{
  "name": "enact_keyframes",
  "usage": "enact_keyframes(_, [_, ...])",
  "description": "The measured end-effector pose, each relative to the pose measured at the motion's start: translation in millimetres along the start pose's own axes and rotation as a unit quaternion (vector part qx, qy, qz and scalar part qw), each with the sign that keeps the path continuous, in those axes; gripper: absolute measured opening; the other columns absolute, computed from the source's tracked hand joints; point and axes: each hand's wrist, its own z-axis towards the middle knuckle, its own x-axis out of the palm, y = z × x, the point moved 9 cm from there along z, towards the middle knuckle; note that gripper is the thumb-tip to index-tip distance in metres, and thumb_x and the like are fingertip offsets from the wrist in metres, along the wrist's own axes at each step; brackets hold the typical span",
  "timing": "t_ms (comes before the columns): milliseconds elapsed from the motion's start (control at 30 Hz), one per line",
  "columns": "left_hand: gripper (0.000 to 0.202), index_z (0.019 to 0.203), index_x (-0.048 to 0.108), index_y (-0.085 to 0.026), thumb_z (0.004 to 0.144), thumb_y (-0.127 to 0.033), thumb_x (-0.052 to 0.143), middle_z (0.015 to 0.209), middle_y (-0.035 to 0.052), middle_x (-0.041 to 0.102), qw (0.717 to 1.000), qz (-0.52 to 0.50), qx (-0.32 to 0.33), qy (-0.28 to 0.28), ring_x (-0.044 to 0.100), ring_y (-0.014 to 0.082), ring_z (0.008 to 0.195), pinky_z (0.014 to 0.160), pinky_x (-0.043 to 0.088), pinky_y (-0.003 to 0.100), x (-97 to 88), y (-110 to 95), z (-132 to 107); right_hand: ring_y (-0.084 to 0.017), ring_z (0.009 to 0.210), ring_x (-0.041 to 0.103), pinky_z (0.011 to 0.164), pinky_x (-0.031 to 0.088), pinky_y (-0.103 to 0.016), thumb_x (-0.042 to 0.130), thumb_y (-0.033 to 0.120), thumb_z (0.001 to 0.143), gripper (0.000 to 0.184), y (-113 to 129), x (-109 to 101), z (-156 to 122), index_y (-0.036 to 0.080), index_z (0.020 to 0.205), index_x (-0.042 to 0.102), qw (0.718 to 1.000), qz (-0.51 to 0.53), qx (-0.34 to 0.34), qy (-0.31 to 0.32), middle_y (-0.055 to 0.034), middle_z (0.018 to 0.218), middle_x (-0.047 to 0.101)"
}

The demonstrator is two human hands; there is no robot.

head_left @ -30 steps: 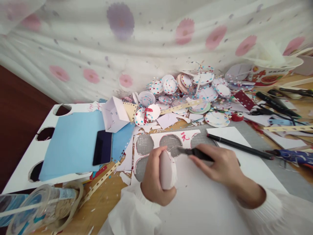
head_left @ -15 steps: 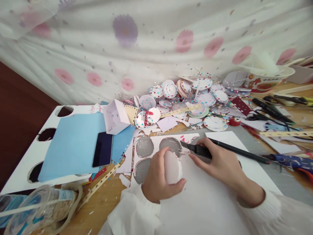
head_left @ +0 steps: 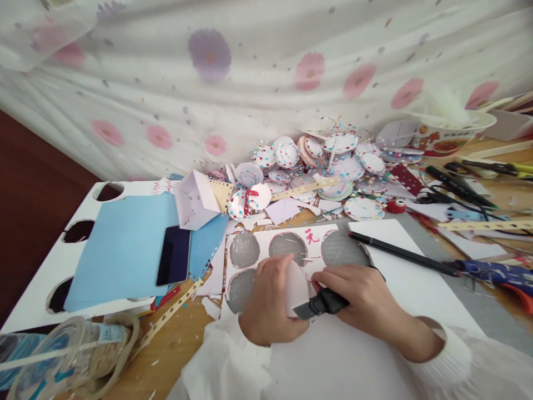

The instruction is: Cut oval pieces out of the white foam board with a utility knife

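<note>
My left hand point(head_left: 272, 300) is closed around a round white disc point(head_left: 296, 286), holding it tilted up over the white board. In my right hand point(head_left: 362, 297) is a black utility knife point(head_left: 322, 304), its blade lying against the disc's lower edge. Under both hands lies a large white board point(head_left: 333, 355); a further white sheet point(head_left: 285, 228) with round cut-outs and a red written character rests just beyond, grey cutting mat showing through the holes. A black pen point(head_left: 400, 253) lies to the right of my hands.
A heap of decorated paper discs point(head_left: 341, 166) spans the back. Blue paper point(head_left: 125, 244), a phone point(head_left: 174, 255) and a white paper box point(head_left: 196, 200) are at left. Clear plastic cups point(head_left: 83, 350) stand front left. Tools and a paper bowl point(head_left: 449, 133) sit at right.
My right hand has moved down and left, bringing the knife blade from above the cut-outs to the disc's edge. My left hand has tilted the disc more upright.
</note>
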Motion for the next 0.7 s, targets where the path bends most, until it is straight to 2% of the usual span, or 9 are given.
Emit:
enact_keyframes(167, [0.094, 0.140, 0.025, -0.018, 0.053, -0.017, 0.058, 0.125, 0.0167, 0.050, 0.999, -0.018, 0.039, 0.005, 0.052, 0.0391, 0.113, 0.097, 0.039, 0.060, -2.9, -7.7, 1.2, -0.013, 0.053, 0.059, 0.051, 0.034, -0.026, 0.044, 0.005, 0.076, 0.023, -9.3, -5.1, -2.1, 0.022, 0.078, 0.060, 0.999, -0.020, 0.013, -0.022, 0.0013, 0.063, 0.066])
enact_keyframes(267, [0.094, 0.141, 0.026, -0.019, 0.051, -0.018, 0.056, 0.126, 0.0152, 0.051, 0.996, -0.049, 0.068, 0.019, 0.053, 0.0376, 0.113, 0.097, 0.038, 0.057, -1.3, -11.8, -0.3, -0.014, 0.052, 0.061, 0.049, 0.035, -0.025, 0.047, 0.011, 0.077, 0.018, -34.3, -16.1, -6.2, 0.022, 0.077, 0.061, 0.993, -0.058, 0.084, -0.063, 0.0011, 0.062, 0.066])
enact_keyframes(367, [0.094, 0.142, 0.026, -0.019, 0.053, -0.019, 0.056, 0.130, 0.0155, 0.051, 0.996, -0.056, 0.071, 0.027, 0.052, 0.0367, 0.118, 0.102, 0.034, 0.055, -0.9, -11.6, -0.1, -0.018, 0.051, 0.063, 0.046, 0.034, -0.025, 0.053, 0.022, 0.080, 0.011, -61.9, -25.3, -12.5, 0.022, 0.081, 0.064, 0.973, -0.110, 0.182, -0.088, -0.0006, 0.062, 0.069])
enact_keyframes(467, [0.090, 0.141, 0.031, -0.022, 0.054, -0.021, 0.056, 0.141, 0.0141, 0.048, 0.995, -0.026, 0.076, 0.059, 0.046, 0.0353, 0.129, 0.111, 0.024, 0.054, 2.4, -13.2, 0.8, -0.020, 0.049, 0.063, 0.043, 0.030, -0.026, 0.055, 0.028, 0.079, 0.011, -77.0, -25.1, -16.8, 0.024, 0.081, 0.065, 0.952, -0.153, 0.255, -0.073, -0.0007, 0.059, 0.068])
enact_keyframes(567, [0.082, 0.139, 0.039, -0.026, 0.059, -0.021, 0.058, 0.149, 0.0095, 0.042, 0.990, 0.017, 0.091, 0.103, 0.038, 0.0332, 0.138, 0.117, 0.012, 0.053, 7.8, -17.5, -1.1, -0.022, 0.053, 0.065, 0.044, 0.029, -0.026, 0.054, 0.025, 0.078, 0.014, -79.7, -17.4, -16.2, 0.024, 0.087, 0.065, 0.948, -0.150, 0.276, -0.044, -0.0009, 0.067, 0.072])
enact_keyframes(633, [0.080, 0.142, 0.040, -0.027, 0.066, -0.034, 0.065, 0.154, 0.0102, 0.034, 0.990, 0.004, 0.093, 0.109, 0.030, 0.0363, 0.142, 0.118, 0.005, 0.057, 7.5, -19.1, -2.9, -0.023, 0.059, 0.068, 0.045, 0.032, -0.026, 0.054, 0.025, 0.079, 0.019, -80.6, -12.1, -15.0, 0.024, 0.095, 0.063, 0.947, -0.141, 0.285, -0.030, -0.0018, 0.078, 0.075])
enact_keyframes(700, [0.088, 0.145, 0.038, -0.023, 0.069, -0.056, 0.066, 0.158, 0.0137, 0.025, 0.994, -0.051, 0.079, 0.064, 0.022, 0.0401, 0.144, 0.117, 0.006, 0.061, -2.0, -17.7, -3.0, -0.024, 0.066, 0.070, 0.048, 0.036, -0.027, 0.055, 0.025, 0.079, 0.025, -82.1, -8.0, -13.3, 0.023, 0.103, 0.061, 0.945, -0.141, 0.294, -0.018, -0.0034, 0.086, 0.076])
